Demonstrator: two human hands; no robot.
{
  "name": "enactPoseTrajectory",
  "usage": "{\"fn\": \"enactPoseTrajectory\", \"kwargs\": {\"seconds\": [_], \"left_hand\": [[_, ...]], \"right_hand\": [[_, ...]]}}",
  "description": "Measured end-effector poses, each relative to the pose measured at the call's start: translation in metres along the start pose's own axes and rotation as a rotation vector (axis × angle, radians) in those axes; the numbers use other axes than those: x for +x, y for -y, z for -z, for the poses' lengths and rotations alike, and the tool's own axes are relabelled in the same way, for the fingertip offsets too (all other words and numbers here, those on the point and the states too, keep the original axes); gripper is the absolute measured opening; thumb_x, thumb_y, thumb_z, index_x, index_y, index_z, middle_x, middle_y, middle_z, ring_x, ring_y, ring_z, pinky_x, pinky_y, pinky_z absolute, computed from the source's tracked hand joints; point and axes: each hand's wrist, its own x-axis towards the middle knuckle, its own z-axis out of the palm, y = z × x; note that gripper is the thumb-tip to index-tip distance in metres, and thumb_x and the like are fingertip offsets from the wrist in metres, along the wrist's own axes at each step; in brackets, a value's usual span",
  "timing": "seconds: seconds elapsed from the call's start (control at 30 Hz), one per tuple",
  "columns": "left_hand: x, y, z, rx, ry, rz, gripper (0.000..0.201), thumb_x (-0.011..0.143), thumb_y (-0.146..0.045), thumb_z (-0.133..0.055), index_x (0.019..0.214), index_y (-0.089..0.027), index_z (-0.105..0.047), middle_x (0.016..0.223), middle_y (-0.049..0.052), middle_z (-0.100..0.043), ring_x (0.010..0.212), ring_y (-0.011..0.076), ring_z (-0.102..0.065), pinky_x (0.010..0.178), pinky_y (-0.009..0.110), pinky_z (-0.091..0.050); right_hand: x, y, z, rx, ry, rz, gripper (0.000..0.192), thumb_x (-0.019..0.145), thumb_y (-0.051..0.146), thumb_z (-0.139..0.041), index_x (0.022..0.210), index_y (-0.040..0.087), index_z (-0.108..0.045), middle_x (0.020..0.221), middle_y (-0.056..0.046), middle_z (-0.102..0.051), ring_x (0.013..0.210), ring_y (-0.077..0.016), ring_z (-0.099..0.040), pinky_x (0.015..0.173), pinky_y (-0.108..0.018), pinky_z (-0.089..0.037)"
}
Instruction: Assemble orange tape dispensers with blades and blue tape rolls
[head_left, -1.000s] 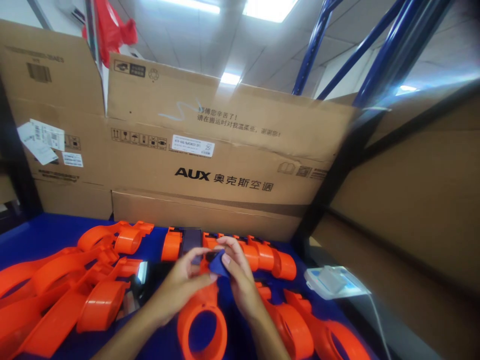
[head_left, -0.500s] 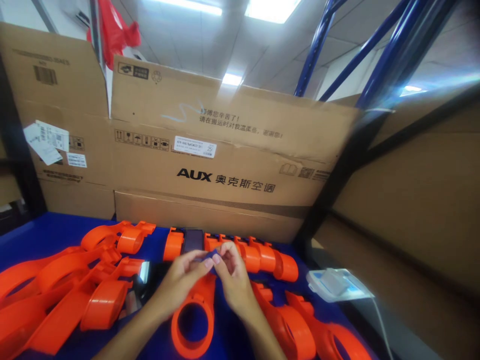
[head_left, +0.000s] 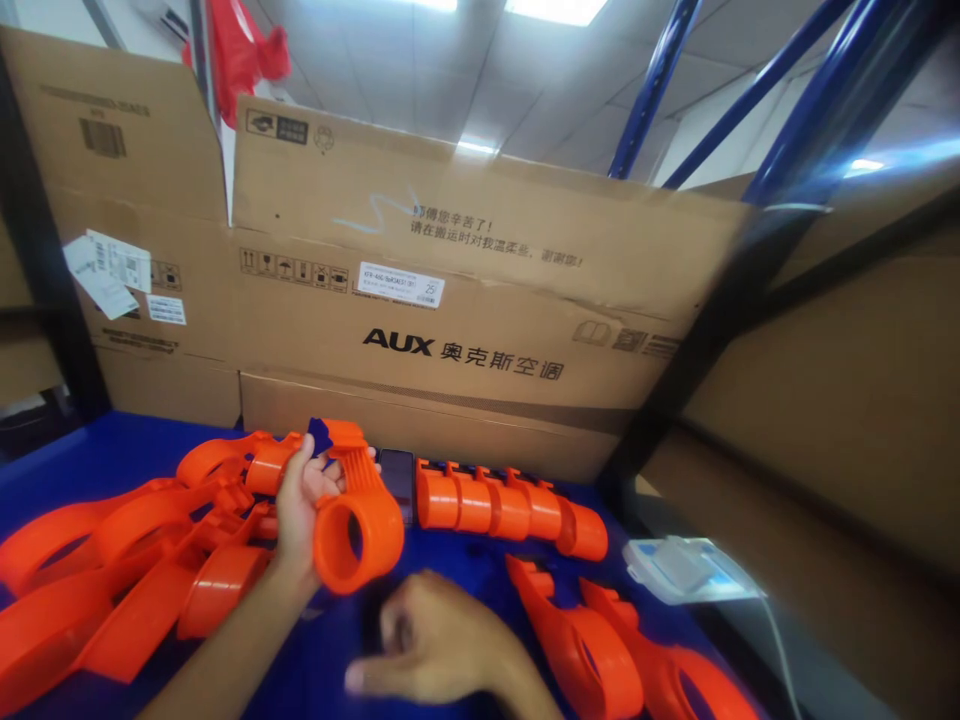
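My left hand (head_left: 300, 500) grips an orange plastic part (head_left: 352, 520) with a round ring end, lifted above the blue table, ring facing me. A small dark blue piece (head_left: 321, 436) sticks out at the part's top by my fingers. My right hand (head_left: 431, 645) hovers low over the table in front, fingers curled, blurred, nothing visibly in it. A dark phone-like object (head_left: 397, 480) lies just behind the lifted part.
Several orange parts are piled at the left (head_left: 112, 560), lined in a row behind (head_left: 510, 510), and lying at the right (head_left: 600, 650). Cardboard boxes (head_left: 450, 330) wall off the back and right. A white-blue device (head_left: 679, 568) with a cable sits at the right.
Both hands were together working the blue piece onto the orange part. Now my left hand has lifted the part up and left, and my right hand has let go and dropped toward the table.
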Motion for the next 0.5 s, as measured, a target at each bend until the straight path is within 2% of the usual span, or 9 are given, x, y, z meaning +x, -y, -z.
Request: {"fn": "enactPoseTrajectory", "kwargs": {"seconds": [0.03, 0.1, 0.17, 0.27, 0.37, 0.5], "left_hand": [[-0.001, 0.0, 0.0, 0.002, 0.003, 0.003, 0.043, 0.086, -0.056, -0.059, 0.102, -0.016, -0.068, 0.082, 0.008, -0.076, 0.077, 0.0252, -0.074, 0.071, 0.036, -0.06], [-0.001, 0.002, -0.001, 0.013, 0.012, 0.005, 0.044, 0.086, -0.056, -0.059, 0.102, -0.016, -0.067, 0.083, 0.008, -0.076, 0.076, 0.0256, -0.074, 0.071, 0.036, -0.061], [-0.002, 0.004, 0.0, 0.025, 0.017, -0.005, 0.043, 0.086, -0.056, -0.059, 0.101, -0.016, -0.067, 0.082, 0.008, -0.076, 0.075, 0.0256, -0.074, 0.069, 0.036, -0.061], [-0.001, 0.004, 0.001, 0.038, 0.015, -0.02, 0.043, 0.086, -0.056, -0.059, 0.099, -0.016, -0.067, 0.081, 0.009, -0.076, 0.074, 0.0255, -0.075, 0.066, 0.035, -0.061], [0.0, 0.006, 0.002, 0.037, 0.007, 0.005, 0.044, 0.085, -0.055, -0.061, 0.098, -0.013, -0.068, 0.079, 0.009, -0.076, 0.072, 0.0258, -0.075, 0.066, 0.035, -0.061], [0.0, 0.011, 0.003, 0.022, 0.014, 0.069, 0.044, 0.085, -0.052, -0.063, 0.098, -0.01, -0.069, 0.076, 0.01, -0.075, 0.071, 0.0265, -0.075, 0.066, 0.036, -0.061]], "right_hand": [[-0.002, 0.005, -0.003, -0.042, 0.062, -0.003, 0.049, 0.074, 0.049, -0.078, 0.045, 0.02, -0.051, 0.039, 0.01, -0.041, 0.034, -0.0051, -0.031, 0.036, -0.021, -0.017], [-0.002, 0.01, -0.009, -0.104, 0.107, -0.012, 0.052, 0.072, 0.045, -0.08, 0.041, 0.019, -0.047, 0.035, 0.011, -0.037, 0.031, -0.0042, -0.025, 0.035, -0.022, -0.013], [0.001, 0.011, -0.016, -0.147, 0.083, 0.008, 0.05, 0.072, 0.035, -0.08, 0.04, 0.019, -0.045, 0.034, 0.011, -0.034, 0.031, -0.0041, -0.023, 0.036, -0.023, -0.012], [0.007, 0.005, -0.024, -0.191, -0.028, 0.057, 0.044, 0.069, 0.022, -0.077, 0.039, 0.019, -0.044, 0.034, 0.011, -0.033, 0.033, -0.0042, -0.022, 0.04, -0.023, -0.014], [0.01, -0.001, -0.025, -0.233, -0.122, -0.002, 0.039, 0.072, 0.024, -0.072, 0.043, 0.019, -0.046, 0.037, 0.009, -0.038, 0.035, -0.0055, -0.026, 0.043, -0.024, -0.016], [0.012, -0.006, -0.014, -0.231, -0.073, -0.139, 0.026, 0.077, 0.028, -0.067, 0.055, 0.019, -0.058, 0.05, 0.005, -0.054, 0.045, -0.0087, -0.042, 0.049, -0.024, -0.024]]}}
